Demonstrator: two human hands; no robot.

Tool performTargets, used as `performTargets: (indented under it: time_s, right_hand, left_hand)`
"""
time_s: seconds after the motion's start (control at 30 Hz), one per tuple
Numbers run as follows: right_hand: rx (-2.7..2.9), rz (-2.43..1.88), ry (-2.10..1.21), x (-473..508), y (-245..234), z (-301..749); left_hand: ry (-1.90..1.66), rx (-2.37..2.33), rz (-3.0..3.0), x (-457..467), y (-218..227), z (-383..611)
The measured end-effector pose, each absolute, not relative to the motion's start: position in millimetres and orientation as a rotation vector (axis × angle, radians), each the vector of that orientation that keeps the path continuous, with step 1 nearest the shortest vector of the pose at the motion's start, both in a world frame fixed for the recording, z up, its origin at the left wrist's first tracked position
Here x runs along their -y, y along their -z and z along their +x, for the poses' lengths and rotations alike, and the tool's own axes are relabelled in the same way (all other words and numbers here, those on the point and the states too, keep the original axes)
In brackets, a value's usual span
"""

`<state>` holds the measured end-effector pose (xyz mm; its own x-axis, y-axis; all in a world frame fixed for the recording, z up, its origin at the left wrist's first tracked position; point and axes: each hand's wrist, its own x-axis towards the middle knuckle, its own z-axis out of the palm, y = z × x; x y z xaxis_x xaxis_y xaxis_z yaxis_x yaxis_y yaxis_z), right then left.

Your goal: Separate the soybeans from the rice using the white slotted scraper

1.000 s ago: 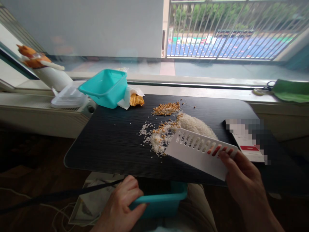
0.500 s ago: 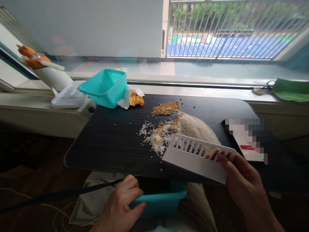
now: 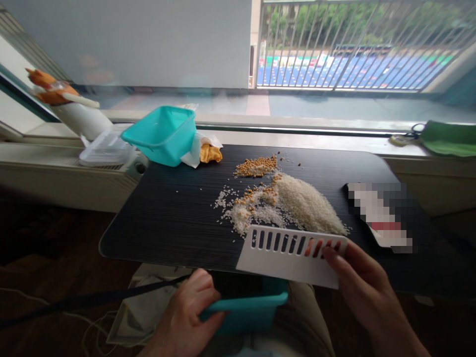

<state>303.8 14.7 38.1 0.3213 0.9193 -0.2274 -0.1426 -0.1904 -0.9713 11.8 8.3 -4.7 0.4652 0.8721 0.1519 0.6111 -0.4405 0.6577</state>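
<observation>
A wide window (image 3: 156, 44) fills the far side, with railings (image 3: 349, 47) and a blue sports court (image 3: 386, 72) beyond the glass. Below it stands a dark bench (image 3: 159, 233) with rounded corners. On its far left corner sits an upper teal tub (image 3: 163, 149), with a yellow crumpled piece (image 3: 210, 153) and white paper (image 3: 192, 153) just beside it. A lower teal tub (image 3: 247, 322) is at the person's lap, under the near edge of the bench. The left hand (image 3: 197, 307) grips the rim of this tub at its left end, thumb on the near side. The right hand (image 3: 366, 280) holds the right end of a white slotted scraper (image 3: 286, 263), thumb on the near face and fingers showing through the slots behind. The scraper is tilted at the near edge of the bench, above the lower tub; whether it touches the bench cannot be told. Just past it lies a long heap of white rice (image 3: 310, 203), running into a looser patch of rice mixed with yellow beans on its left. A smaller pile of yellow beans (image 3: 256, 167) lies farther back, with rice among them, and a few single dark beans (image 3: 299, 164) are scattered to its right
</observation>
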Motion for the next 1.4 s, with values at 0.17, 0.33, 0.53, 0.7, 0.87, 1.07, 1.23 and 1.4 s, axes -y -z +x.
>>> performTargets:
  time_s: [0.17, 0.33, 0.53, 0.7, 0.87, 1.07, 1.23, 1.4]
  right_hand:
    - [0.661, -1.352, -1.004, -28.9, -32.9, 299.8]
    - [0.676, -1.41, -0.913, -39.9, -22.1, 304.4]
    - [0.677, -1.445, -0.771, -47.4, -22.4, 313.9]
    - [0.688, -1.411, -0.848, -55.0, -21.4, 311.2]
    - [0.691, -1.392, -0.916, -54.0, -16.2, 313.8]
    - [0.702, -1.406, -0.898, -49.4, -16.5, 317.3]
    - [0.76, -1.438, -0.959, -43.9, -20.3, 317.5]
    - [0.709, -1.435, -1.002, -35.4, -30.4, 313.6]
  left_hand:
    - [-0.665, -1.23, 2.193, -8.9, 1.7, 13.8]
    - [-0.679, -1.228, 2.199, -9.3, 0.3, 15.2]
    - [-0.681, -1.218, 2.198, -9.3, 0.6, 14.5]
    - [-0.678, -1.224, 2.197, -9.1, 0.5, 14.2]
    - [-0.696, -1.218, 2.206, -9.3, 1.3, 14.1]
    - [-0.694, -1.228, 2.201, -9.4, 0.0, 14.5]
    - [-0.693, -1.236, 2.193, -9.3, -0.6, 14.7]
    - [-0.694, -1.229, 2.191, -9.0, 0.6, 14.2]
